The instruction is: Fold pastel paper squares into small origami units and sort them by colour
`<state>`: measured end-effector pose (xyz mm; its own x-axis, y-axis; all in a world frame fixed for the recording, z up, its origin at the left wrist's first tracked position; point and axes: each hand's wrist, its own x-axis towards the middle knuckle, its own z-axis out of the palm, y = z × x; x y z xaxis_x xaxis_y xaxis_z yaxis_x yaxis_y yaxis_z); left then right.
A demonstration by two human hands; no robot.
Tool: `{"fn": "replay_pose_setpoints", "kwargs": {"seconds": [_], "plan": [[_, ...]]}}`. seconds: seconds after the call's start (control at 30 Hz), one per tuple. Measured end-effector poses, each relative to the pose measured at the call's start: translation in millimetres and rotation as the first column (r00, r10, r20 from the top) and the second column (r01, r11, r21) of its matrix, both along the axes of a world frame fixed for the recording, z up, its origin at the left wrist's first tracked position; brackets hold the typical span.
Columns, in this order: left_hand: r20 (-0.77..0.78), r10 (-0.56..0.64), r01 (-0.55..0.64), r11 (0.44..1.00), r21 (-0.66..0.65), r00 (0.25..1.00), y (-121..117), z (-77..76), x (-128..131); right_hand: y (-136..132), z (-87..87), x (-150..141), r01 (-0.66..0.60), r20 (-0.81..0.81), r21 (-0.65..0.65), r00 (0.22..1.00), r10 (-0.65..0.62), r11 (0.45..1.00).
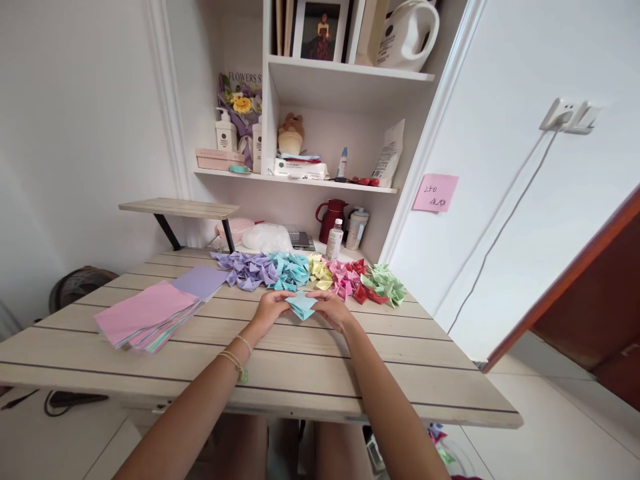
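- Thin pale bracelet (245,343) on my left wrist (249,333), just left of centre
- Below it, my yellowish stranded bracelet (231,358) with green charm (243,376)
- My right forearm (383,377), lower right, bare

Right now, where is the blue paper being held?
In the head view, the blue paper is near the centre, between the left hand and right hand, in front of the turquoise pile.

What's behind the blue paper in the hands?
Behind the folded blue paper, you can see heaped blue pieces and yellow pieces. Whatever sits directly behind the paper is covered.
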<state>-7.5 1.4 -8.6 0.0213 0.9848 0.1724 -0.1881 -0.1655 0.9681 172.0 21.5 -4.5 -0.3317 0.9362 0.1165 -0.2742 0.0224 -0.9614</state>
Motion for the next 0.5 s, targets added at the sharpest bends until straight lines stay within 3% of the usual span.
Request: {"fn": "replay_pose_setpoints", "kwargs": {"seconds": [0.13,0.3,0.5], "plan": [[0.047,0.024,-0.022,0.999,-0.033,0.999,3.2,-2.8,-3.2,0.1,1.6,5.3,-0.041,0.028,-0.02,0.999,0.041,0.999],[0.042,-0.063,0.066,0.995,-0.077,0.997,1.1,-1.1,-1.1,5.7,1.6,8.7,0.016,0.099,-0.006,0.995,-0.016,1.0],[0.087,-0.062,0.07,0.993,-0.095,0.994,-0.7,0.8,0.9,7.6,1.6,5.2,0.17,0.125,0.063,0.976,-0.177,0.983]]}}
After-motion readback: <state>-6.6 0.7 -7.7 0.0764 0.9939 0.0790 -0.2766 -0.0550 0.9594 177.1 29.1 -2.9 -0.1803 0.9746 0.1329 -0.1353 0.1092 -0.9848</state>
